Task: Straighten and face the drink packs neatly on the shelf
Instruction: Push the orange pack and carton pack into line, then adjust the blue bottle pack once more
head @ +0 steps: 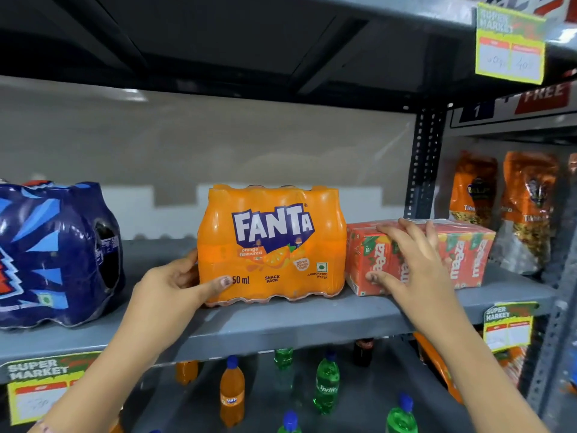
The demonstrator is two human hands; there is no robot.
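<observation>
An orange Fanta pack (271,242) stands on the grey shelf (281,320), its label facing me. My left hand (175,282) grips its lower left corner, thumb across the front. Touching its right side lies a red Maaza carton pack (462,254), turned slightly askew. My right hand (409,257) rests on that pack's front left part, fingers spread over its top and thumb on its face. A dark blue drink pack (59,251) sits apart at the far left, angled with its end toward me.
Yellow price tags (507,326) hang from the shelf edge, and another tag (510,45) hangs from the shelf above. Snack bags (527,207) fill the neighbouring bay past a perforated upright (424,164). Loose Fanta and Sprite bottles (326,385) stand on the shelf below.
</observation>
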